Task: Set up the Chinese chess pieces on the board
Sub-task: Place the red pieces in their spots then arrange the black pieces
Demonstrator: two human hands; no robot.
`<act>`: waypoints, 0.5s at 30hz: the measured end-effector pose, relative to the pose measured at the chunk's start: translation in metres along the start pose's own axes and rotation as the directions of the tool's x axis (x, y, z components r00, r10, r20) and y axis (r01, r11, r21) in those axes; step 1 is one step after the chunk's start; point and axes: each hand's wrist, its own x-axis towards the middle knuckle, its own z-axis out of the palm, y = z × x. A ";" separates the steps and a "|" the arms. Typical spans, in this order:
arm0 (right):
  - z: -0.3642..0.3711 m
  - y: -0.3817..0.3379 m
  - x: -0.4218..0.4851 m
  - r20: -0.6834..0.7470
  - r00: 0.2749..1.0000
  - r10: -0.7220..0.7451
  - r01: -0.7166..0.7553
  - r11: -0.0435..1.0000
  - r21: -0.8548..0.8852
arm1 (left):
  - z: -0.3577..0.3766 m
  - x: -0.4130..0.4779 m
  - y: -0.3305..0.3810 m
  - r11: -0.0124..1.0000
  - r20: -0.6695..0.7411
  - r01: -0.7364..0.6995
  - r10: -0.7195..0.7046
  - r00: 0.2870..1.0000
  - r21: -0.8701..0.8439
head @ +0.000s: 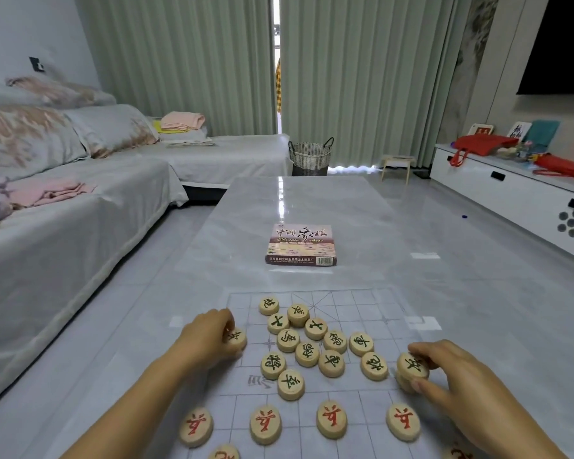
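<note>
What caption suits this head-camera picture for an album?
Left hand grips one dark-lettered piece, right hand another, at the board's sides; others cluster mid-board, four red pieces nearer.

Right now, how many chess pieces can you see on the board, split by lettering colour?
Dark-lettered pieces: 14, one gripped in the left hand, one in the right hand
Red-lettered pieces: 6, two cut off by the bottom edge
Hidden-face piece under the right hand's piece: 1
Total: 21

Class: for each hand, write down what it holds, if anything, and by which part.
The left hand pinches the leftmost dark-lettered piece by its rim. The right hand grips the rightmost dark-lettered piece by its rim, thumb opposite fingers.
</note>
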 end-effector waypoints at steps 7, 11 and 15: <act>0.010 -0.014 0.007 0.085 0.995 -0.052 0.051 0.999 0.017 | -0.001 0.025 0.049 0.973 -0.150 -0.231 0.229 0.962 0.008; 0.014 -0.025 0.012 0.134 0.984 -0.117 0.117 0.993 0.009 | 0.010 0.043 0.080 0.929 -0.077 -0.331 0.347 0.935 0.163; 0.023 -0.030 0.017 0.181 0.969 -0.168 0.171 0.985 -0.002 | 0.008 0.048 0.078 0.910 -0.110 -0.359 0.386 0.916 0.207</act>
